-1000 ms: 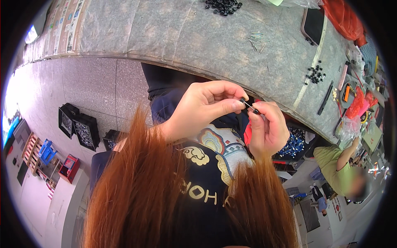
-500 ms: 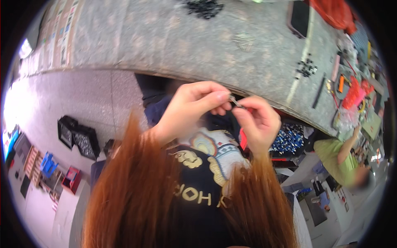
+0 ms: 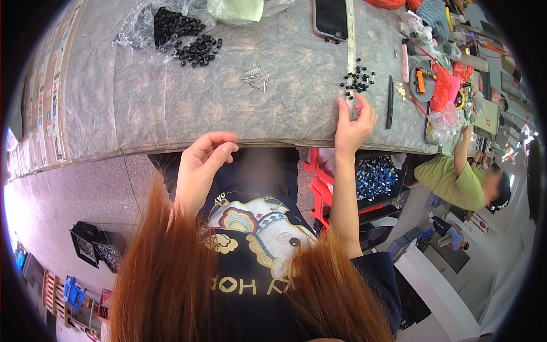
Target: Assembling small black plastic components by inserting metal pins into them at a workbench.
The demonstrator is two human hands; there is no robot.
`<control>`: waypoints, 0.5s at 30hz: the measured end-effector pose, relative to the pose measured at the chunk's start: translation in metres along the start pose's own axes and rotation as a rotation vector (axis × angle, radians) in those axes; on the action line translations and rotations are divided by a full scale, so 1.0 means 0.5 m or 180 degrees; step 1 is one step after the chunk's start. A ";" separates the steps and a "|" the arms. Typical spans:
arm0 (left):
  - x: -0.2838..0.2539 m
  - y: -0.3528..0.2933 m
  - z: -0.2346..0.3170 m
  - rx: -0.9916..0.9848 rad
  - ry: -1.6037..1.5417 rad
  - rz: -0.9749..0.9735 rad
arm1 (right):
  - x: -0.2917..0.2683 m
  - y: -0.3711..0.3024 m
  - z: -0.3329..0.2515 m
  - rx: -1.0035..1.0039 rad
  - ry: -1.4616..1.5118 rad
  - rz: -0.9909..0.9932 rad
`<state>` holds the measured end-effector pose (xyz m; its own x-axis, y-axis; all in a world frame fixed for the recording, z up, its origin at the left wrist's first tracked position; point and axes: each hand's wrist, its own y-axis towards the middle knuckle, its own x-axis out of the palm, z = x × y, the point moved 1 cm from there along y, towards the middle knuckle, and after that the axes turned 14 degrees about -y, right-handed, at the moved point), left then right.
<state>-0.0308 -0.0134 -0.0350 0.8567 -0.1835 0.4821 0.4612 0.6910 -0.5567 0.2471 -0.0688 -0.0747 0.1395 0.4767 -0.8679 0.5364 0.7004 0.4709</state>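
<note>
Two bare hands are parted at the edge of a table (image 3: 296, 117) covered in grey, patterned sheeting. The right hand (image 3: 354, 128) reaches over it, thumb and forefinger spread at the near side of a small cluster of black caps and pale pins (image 3: 360, 84); whether a fingertip touches a piece cannot be told. The left hand (image 3: 200, 165), fingers curled and thumb close to the forefinger, is at the table's near edge; whether it pinches anything is unclear.

Thin silvery metal pins (image 3: 259, 74) lie scattered beyond it, and farther off small black round caps (image 3: 196, 51) are heaped beside a crumpled clear plastic bag (image 3: 137, 31). A slim black pen-like tool (image 3: 390, 102) lies just right of the cluster, with a crumpled red plastic bag (image 3: 440, 88) farther right. Small blue and white parts (image 3: 376, 178) sit below the table edge, beside the right forearm. A co-worker in a light green top (image 3: 447, 179) reaches toward the clutter.

Long reddish hair (image 3: 159, 273) hides much of the left forearm; the upper edge cuts off a dark-screened phone (image 3: 330, 20) and a pale green sheet (image 3: 236, 8). The lap is blurred.
</note>
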 end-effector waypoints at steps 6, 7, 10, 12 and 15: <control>-0.007 0.007 -0.009 0.0157 0.0066 0.0126 | -0.025 -0.014 -0.042 0.0177 0.0897 0.0081; -0.002 0.010 -0.010 0.0164 0.0081 0.0105 | -0.032 -0.013 -0.060 0.0173 0.0968 0.0060; -0.005 0.022 -0.002 0.0355 0.0393 0.0249 | -0.033 -0.001 -0.129 -0.0477 0.1460 -0.0824; -0.006 0.030 0.003 0.0675 0.0781 0.0418 | -0.020 0.003 -0.170 -0.0629 0.1478 -0.0968; -0.019 0.046 0.006 0.1345 0.1052 0.0645 | 0.001 0.016 -0.209 -0.0871 0.1285 -0.1114</control>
<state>-0.0293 0.0064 -0.0504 0.9764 -0.1802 0.1191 0.2061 0.9421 -0.2644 0.1645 -0.0076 -0.0550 -0.3627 0.3195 -0.8754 0.2522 0.9380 0.2379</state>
